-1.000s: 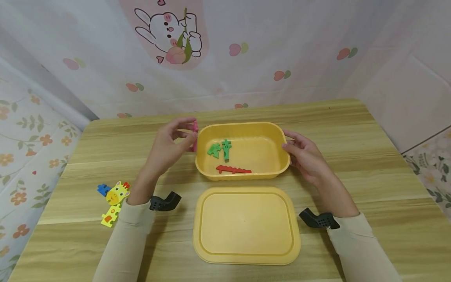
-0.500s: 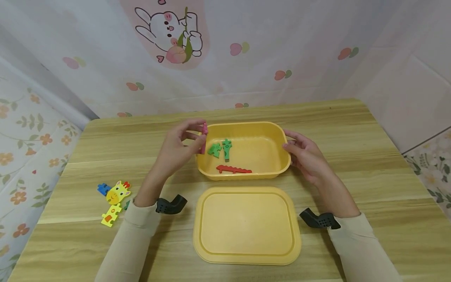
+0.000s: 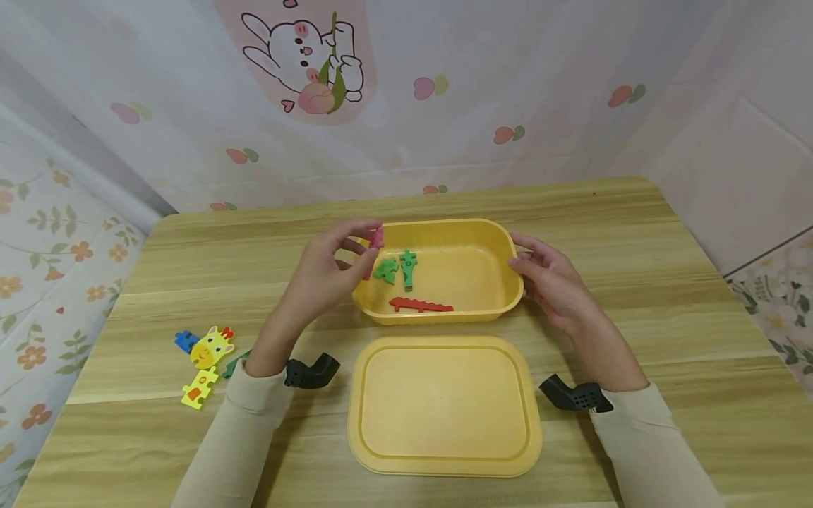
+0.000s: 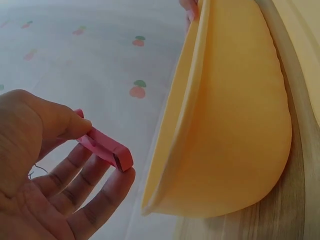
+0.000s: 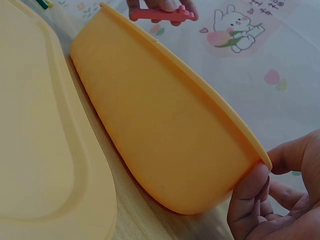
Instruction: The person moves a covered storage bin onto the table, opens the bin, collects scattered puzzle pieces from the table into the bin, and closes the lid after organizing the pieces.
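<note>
My left hand (image 3: 320, 271) pinches a pink puzzle piece (image 3: 377, 237) between thumb and fingertips, over the left end of a yellow plastic box (image 3: 470, 271). In the left wrist view the pink piece (image 4: 107, 145) is apart from the box wall (image 4: 235, 130). With thumb and fingers, my right hand (image 3: 559, 282) grips the box's right rim. Inside the box lie a light green puzzle piece (image 3: 386, 270), a darker green one (image 3: 408, 270) and a long red one (image 3: 420, 305) by the near wall.
In front of the box lies its yellow lid (image 3: 444, 406). At the left are a giraffe-head piece (image 3: 212, 348), a blue piece (image 3: 187, 341), a yellow piece (image 3: 200, 388) and a dark green piece (image 3: 233, 365), partly hidden by my left wrist. A printed curtain (image 3: 406, 127) hangs behind the table.
My left hand has moved right with the pink piece, from beside the box's left end to above it. The dark green piece has come into sight. Right hand and box have stayed put.
</note>
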The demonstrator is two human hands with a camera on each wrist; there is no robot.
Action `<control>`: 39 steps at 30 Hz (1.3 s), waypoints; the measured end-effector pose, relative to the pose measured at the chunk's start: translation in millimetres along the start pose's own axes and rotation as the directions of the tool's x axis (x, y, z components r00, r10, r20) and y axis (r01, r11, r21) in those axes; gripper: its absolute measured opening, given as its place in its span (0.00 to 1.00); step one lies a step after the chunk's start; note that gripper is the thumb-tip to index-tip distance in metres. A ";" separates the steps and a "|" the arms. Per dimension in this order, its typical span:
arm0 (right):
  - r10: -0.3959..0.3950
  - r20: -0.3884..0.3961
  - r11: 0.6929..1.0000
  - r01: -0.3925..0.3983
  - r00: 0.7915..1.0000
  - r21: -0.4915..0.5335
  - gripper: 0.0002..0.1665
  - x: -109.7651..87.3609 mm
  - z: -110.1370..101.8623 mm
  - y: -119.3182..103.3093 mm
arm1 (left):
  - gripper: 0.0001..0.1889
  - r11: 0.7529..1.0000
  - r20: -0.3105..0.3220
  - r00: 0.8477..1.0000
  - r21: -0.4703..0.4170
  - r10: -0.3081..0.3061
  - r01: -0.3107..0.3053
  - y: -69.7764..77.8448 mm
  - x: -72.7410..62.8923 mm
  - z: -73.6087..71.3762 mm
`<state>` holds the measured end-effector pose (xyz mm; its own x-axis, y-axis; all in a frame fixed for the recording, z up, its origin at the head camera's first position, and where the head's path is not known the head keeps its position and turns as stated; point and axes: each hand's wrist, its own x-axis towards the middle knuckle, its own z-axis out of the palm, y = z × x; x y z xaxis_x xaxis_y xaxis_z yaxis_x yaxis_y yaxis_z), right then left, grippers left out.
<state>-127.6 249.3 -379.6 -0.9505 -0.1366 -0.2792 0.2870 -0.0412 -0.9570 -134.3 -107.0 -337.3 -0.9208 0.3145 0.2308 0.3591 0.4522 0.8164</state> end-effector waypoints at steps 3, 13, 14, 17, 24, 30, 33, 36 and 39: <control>-0.001 0.002 1.000 0.001 1.000 -0.001 0.38 -0.2 0.3 -0.3 | 0.21 0.999 0.007 1.000 0.035 0.022 -0.022 0.0 -0.6 0.4; -0.005 0.006 1.000 0.005 1.000 -0.002 0.38 -0.5 -0.1 -0.5 | 0.21 0.993 0.029 0.998 0.098 0.062 -0.064 2.9 0.1 2.4; -0.004 0.005 1.000 0.004 1.000 -0.004 0.38 -0.4 -0.2 -0.4 | 0.20 0.991 0.030 0.997 0.113 0.070 -0.073 2.5 0.2 2.9; -0.004 0.005 1.000 0.004 1.000 -0.010 0.38 0.0 -0.4 0.0 | 0.20 0.981 0.032 0.994 0.159 0.103 -0.107 1.6 0.2 4.6; -0.002 0.007 1.000 0.002 1.000 -0.001 0.38 0.2 -0.6 0.5 | 0.18 0.949 0.042 0.984 0.261 0.171 -0.176 1.9 -1.2 7.4; 0.003 0.004 1.000 -0.003 1.000 0.002 0.38 -0.1 -0.3 0.2 | 0.18 0.935 0.065 0.977 0.284 0.201 -0.211 1.5 -1.7 8.1; 0.002 0.005 1.000 -0.002 1.000 -0.001 0.38 -0.3 -0.3 0.4 | 0.18 0.931 0.082 0.973 0.284 0.215 -0.230 1.3 -2.0 9.1; 0.000 0.007 1.000 0.000 1.000 0.000 0.38 -0.5 -0.2 0.8 | 0.20 0.928 0.097 0.972 0.290 0.215 -0.235 1.6 -3.1 9.5; -0.003 0.010 1.000 0.003 1.000 0.003 0.38 -0.4 -0.2 0.9 | 0.21 0.929 0.108 0.973 0.291 0.205 -0.228 2.2 -4.2 8.2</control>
<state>-126.9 249.5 -380.4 -0.9501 -0.1465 -0.2755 0.2846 -0.0447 -0.9576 -128.4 -100.5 -340.8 -0.8054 0.4890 0.3349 0.5884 0.5913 0.5515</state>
